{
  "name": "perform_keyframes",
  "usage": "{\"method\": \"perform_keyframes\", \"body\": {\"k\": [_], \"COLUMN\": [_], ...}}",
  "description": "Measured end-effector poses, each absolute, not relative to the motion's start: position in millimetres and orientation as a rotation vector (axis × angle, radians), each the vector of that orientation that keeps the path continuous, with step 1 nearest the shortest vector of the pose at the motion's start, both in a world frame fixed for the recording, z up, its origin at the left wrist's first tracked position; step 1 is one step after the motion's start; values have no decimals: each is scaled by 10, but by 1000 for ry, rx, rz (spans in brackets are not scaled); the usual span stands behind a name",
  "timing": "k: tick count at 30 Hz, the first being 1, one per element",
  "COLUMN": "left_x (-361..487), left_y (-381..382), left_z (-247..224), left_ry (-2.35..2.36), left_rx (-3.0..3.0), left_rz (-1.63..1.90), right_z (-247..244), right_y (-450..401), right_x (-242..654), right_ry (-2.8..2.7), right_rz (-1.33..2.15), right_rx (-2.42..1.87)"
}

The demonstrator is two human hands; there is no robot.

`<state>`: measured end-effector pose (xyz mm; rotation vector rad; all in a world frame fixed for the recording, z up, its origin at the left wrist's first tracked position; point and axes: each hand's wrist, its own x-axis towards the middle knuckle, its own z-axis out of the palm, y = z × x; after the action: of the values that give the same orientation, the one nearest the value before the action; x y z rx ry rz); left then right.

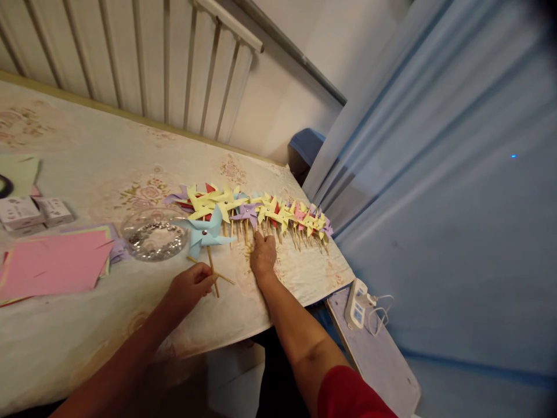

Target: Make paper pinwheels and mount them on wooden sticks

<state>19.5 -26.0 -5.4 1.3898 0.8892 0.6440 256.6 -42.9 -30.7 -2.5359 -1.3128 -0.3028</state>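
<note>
My left hand point(194, 285) pinches the wooden stick of a light blue paper pinwheel point(204, 233), held upright over the table. Another bare stick point(225, 279) crosses behind it near my fingers. Reaching forward, my right hand point(263, 253) has its fingers closed at the sticks below a row of finished pinwheels. The row, with yellow point(226, 202), purple point(247, 211), red and pink ones, lies on the flowered tablecloth. What the right fingers grip is too small to make out.
Left of the pinwheels stands a clear round dish point(155, 239) of small metal pieces. Pink paper sheets point(56, 264) and small boxes point(54, 211) lie further left. A power strip point(357, 303) rests on a stool point(378, 360) beside the blue curtain point(435, 232).
</note>
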Motion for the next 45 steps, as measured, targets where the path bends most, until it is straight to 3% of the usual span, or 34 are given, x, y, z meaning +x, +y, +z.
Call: {"method": "perform_keyframes", "body": {"k": [45], "left_x": [217], "left_y": [-251], "left_z": [-72], "left_ry": [863], "left_rx": [1398], "left_rz": [628], "right_z": [-286], "right_y": [-437], "right_x": [2580], "right_ry": [-1169], "right_rz": [-281], "right_rx": [-2502]}}
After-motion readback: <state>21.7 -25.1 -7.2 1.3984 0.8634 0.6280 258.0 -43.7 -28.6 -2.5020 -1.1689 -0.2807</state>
